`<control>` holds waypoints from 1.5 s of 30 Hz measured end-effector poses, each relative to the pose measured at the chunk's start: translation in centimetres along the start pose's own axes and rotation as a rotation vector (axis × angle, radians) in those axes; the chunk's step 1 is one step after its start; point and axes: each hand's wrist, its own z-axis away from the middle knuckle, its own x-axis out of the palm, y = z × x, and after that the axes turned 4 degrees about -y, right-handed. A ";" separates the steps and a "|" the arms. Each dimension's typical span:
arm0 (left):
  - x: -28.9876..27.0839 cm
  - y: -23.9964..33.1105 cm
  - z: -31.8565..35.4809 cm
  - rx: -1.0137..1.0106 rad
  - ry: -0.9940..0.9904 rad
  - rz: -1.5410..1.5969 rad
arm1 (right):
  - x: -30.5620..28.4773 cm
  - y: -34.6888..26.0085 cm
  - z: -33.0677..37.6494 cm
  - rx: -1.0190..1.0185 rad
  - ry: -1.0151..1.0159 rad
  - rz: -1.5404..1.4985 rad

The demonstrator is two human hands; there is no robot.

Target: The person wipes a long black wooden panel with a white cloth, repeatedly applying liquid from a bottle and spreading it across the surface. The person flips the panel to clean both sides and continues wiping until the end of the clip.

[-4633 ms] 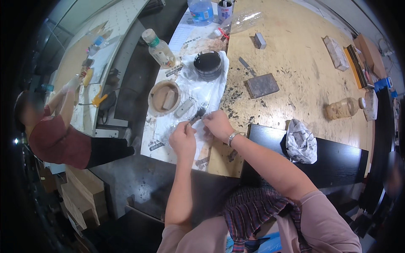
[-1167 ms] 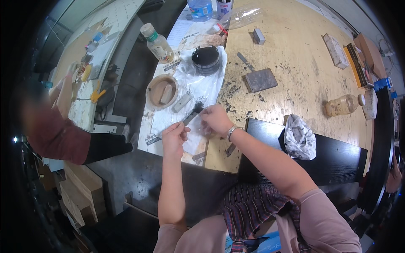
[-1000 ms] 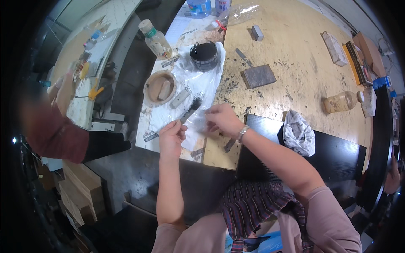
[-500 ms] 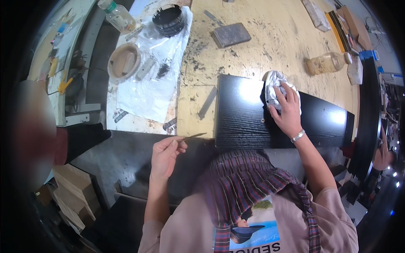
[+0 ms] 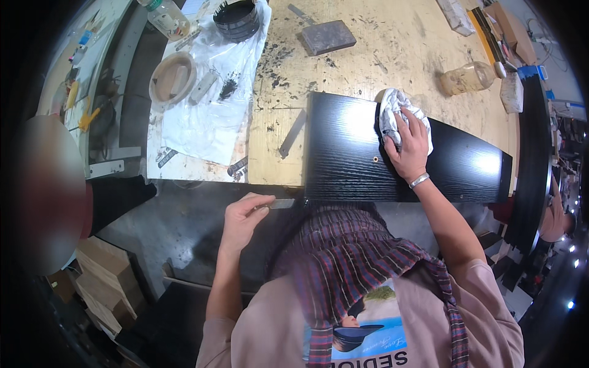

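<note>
A black wood-grained board [image 5: 346, 144] lies along the table's near edge. My right hand [image 5: 411, 153] rests on a crumpled white cloth [image 5: 392, 103] on top of it, fingers spread over the cloth and curled into its folds. Just off the board's near left corner, my left hand [image 5: 244, 214] pinches a small thin flat blade [image 5: 283, 203] between thumb and fingers. The blade points right, its pale broad face showing. Left of the board, a grey flat strip [image 5: 293, 134] lies on the table.
A white plastic sheet [image 5: 202, 135] at the left holds a round dish [image 5: 154, 83] and a black-stained tub [image 5: 237, 23]. Beyond the board lie a dark rectangular block [image 5: 328, 38] and a bottle [image 5: 467, 78] on its side. Another person [image 5: 46, 184] is at the left.
My left hand has turned the blade so its broad face shows, and its tip is nearer the board's corner. My right hand stays on the cloth; the whole view has shifted slightly.
</note>
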 end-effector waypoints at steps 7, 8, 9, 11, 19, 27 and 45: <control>-0.1 -0.5 -0.1 0.013 0.007 -0.037 | -0.1 0.1 0.1 0.002 0.003 -0.001; -0.2 -0.6 -0.1 0.019 0.008 -0.038 | -0.1 0.2 0.1 0.003 0.003 -0.001; -0.2 -0.7 -0.1 0.028 0.008 -0.050 | -0.1 0.2 0.0 0.003 0.002 -0.001; -0.2 -0.9 0.0 0.046 0.010 -0.073 | -0.1 0.1 0.1 0.004 0.001 -0.002; -0.2 -0.2 -0.2 0.051 0.031 -0.135 | 0.1 0.3 0.1 -0.017 0.017 0.004; -0.4 -0.1 -0.4 0.076 0.037 -0.147 | 0.0 0.3 0.1 -0.011 0.017 0.006; -4.2 4.9 -3.9 0.091 0.466 -0.096 | -0.2 -0.1 0.0 0.024 0.006 0.007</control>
